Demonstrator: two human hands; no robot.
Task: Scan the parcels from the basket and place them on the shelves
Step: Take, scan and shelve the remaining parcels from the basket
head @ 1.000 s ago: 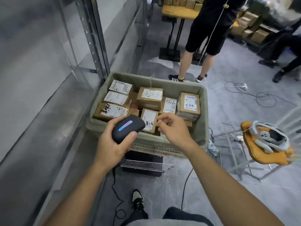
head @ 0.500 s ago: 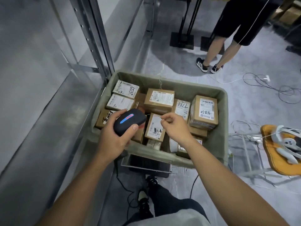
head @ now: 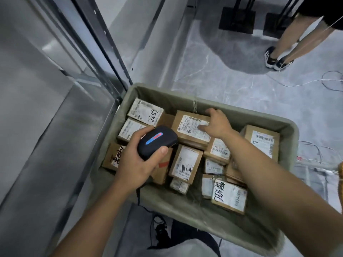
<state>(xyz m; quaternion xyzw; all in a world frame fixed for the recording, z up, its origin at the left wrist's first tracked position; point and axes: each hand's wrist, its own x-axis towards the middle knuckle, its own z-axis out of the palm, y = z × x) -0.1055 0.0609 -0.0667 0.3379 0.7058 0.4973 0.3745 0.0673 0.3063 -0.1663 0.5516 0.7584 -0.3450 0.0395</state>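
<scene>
A grey-green basket (head: 219, 216) on the floor holds several brown cardboard parcels with white labels. My left hand (head: 135, 164) grips a black handheld scanner (head: 157, 140) with a lit red-blue strip, held over the basket's left side. My right hand (head: 216, 124) reaches to the back of the basket and grasps a larger labelled parcel (head: 187, 128) by its far right corner, fingers over its far edge and thumb on the label. Another parcel (head: 185, 163) lies just below it.
Grey metal shelves (head: 46, 127) with an upright post (head: 104, 47) stand at the left. Another person's legs (head: 289, 43) are at the top right, beside black stand bases (head: 236, 20). Cables (head: 315, 82) trail on the floor at the right.
My right hand has moved from the small middle parcel forward to the larger parcel at the back of the basket. My head has come closer over the basket. The scanner hand stays in place.
</scene>
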